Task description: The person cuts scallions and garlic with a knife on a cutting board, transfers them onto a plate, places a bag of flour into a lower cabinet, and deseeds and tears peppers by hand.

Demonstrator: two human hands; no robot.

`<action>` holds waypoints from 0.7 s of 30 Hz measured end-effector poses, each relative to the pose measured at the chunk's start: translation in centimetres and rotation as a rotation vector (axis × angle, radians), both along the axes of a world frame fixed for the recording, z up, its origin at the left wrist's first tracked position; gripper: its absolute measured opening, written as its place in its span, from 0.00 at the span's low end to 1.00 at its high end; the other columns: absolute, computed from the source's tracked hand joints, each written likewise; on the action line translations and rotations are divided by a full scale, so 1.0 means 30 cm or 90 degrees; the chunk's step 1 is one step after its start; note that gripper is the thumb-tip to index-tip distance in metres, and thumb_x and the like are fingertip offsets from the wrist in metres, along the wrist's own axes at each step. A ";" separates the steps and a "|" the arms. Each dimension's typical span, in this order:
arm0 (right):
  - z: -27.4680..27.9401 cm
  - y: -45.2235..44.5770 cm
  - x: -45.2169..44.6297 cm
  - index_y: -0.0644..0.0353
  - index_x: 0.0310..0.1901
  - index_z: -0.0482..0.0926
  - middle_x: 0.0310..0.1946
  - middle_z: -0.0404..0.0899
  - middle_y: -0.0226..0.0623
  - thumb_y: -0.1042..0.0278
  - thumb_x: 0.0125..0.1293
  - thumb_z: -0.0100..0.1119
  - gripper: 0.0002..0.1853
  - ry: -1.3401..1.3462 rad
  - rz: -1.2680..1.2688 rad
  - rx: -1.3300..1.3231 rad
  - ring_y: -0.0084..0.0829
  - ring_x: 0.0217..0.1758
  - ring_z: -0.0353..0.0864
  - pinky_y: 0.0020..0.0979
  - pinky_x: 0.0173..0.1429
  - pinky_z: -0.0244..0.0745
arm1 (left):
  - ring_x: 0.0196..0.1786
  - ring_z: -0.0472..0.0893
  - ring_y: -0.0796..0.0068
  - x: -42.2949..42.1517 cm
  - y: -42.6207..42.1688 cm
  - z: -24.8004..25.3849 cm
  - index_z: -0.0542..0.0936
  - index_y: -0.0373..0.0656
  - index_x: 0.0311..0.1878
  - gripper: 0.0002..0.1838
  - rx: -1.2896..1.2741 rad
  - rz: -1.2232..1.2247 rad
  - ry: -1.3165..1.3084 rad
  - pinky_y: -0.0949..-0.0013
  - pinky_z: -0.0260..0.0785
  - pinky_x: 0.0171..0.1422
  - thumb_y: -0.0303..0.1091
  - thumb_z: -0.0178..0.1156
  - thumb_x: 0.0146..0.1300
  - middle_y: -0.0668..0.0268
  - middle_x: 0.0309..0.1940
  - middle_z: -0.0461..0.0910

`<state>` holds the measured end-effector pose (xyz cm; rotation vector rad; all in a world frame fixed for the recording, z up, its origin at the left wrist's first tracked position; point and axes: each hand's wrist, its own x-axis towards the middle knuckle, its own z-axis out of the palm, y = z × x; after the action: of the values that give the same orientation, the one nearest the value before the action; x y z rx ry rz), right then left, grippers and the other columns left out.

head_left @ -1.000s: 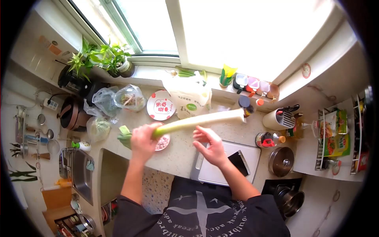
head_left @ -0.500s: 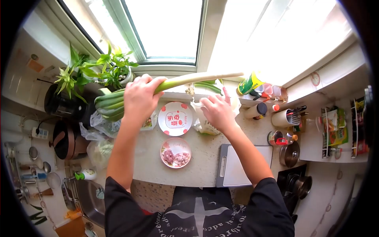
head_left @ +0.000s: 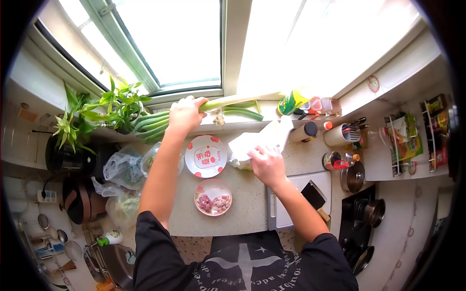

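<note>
My left hand is wrapped round a long leek at the windowsill, its green leaves to the left and its white stalk stretching right. On the counter my right hand grips a crumpled white plastic bag. Between my arms sits a white plate with red spots. Nearer me is a pink-rimmed bowl with chopped pink meat in it. Green stalks lie on the sill beside the leek.
A cleaver rests on the white cutting board at the right. Beyond it stand bottles, a knife holder and a lidded pot. Plastic bags, a rice cooker and potted plants are at the left.
The leek has gone from over the counter to the windowsill, in my left hand. My right hand has moved from empty air onto the white bag, which now lies flatter. The view has shifted.
</note>
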<state>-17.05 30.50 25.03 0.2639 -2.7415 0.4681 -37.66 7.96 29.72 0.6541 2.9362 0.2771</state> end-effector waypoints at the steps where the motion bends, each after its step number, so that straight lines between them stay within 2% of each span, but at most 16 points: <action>1: -0.006 -0.002 0.009 0.50 0.39 0.83 0.36 0.81 0.30 0.73 0.57 0.64 0.08 -0.027 -0.006 -0.004 0.38 0.43 0.82 0.40 0.48 0.72 | 0.57 0.82 0.61 -0.015 -0.005 -0.019 0.81 0.66 0.64 0.23 -0.009 -0.003 0.001 0.55 0.71 0.63 0.47 0.68 0.66 0.65 0.49 0.82; 4: -0.045 -0.013 0.025 0.49 0.43 0.83 0.39 0.81 0.30 0.74 0.57 0.65 0.12 -0.052 -0.012 -0.031 0.39 0.45 0.81 0.42 0.48 0.73 | 0.57 0.82 0.62 -0.051 0.013 -0.066 0.81 0.66 0.64 0.22 -0.047 -0.007 0.011 0.54 0.71 0.62 0.48 0.68 0.66 0.65 0.50 0.81; 10: -0.055 -0.034 0.031 0.49 0.43 0.83 0.40 0.81 0.29 0.75 0.57 0.64 0.13 -0.033 -0.033 -0.056 0.37 0.46 0.81 0.40 0.50 0.72 | 0.60 0.78 0.63 -0.107 0.105 -0.204 0.82 0.68 0.64 0.24 -0.074 -0.044 0.069 0.53 0.65 0.67 0.50 0.70 0.63 0.68 0.50 0.81; 13: -0.066 -0.043 0.039 0.49 0.44 0.84 0.42 0.82 0.29 0.75 0.57 0.64 0.13 -0.013 -0.048 -0.055 0.35 0.47 0.81 0.40 0.55 0.69 | 0.60 0.77 0.63 -0.121 0.147 -0.241 0.82 0.67 0.62 0.24 -0.059 -0.042 0.063 0.54 0.62 0.69 0.48 0.72 0.62 0.70 0.50 0.82; 16: -0.064 -0.057 0.050 0.49 0.45 0.84 0.44 0.83 0.28 0.73 0.58 0.65 0.13 -0.002 -0.064 -0.061 0.34 0.48 0.81 0.40 0.59 0.66 | 0.61 0.77 0.62 -0.156 0.146 -0.309 0.82 0.66 0.62 0.25 -0.038 -0.071 0.126 0.53 0.61 0.70 0.46 0.73 0.60 0.70 0.50 0.82; 19: -0.067 -0.070 0.063 0.49 0.46 0.85 0.43 0.83 0.30 0.71 0.61 0.66 0.11 0.024 -0.086 -0.068 0.33 0.51 0.81 0.43 0.64 0.65 | 0.62 0.77 0.62 -0.193 0.130 -0.374 0.83 0.63 0.59 0.25 0.001 -0.077 0.157 0.52 0.60 0.72 0.44 0.75 0.57 0.69 0.51 0.82; 21: -0.072 -0.079 0.073 0.48 0.47 0.84 0.46 0.83 0.28 0.70 0.61 0.67 0.13 0.011 -0.099 -0.052 0.33 0.55 0.80 0.45 0.69 0.61 | 0.63 0.77 0.63 -0.213 0.115 -0.401 0.82 0.63 0.59 0.24 0.012 -0.082 0.164 0.52 0.61 0.71 0.42 0.75 0.58 0.69 0.52 0.82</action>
<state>-14.85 28.12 22.86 0.0336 -2.6927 0.5302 -44.05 11.42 17.69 0.9434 3.1158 0.2230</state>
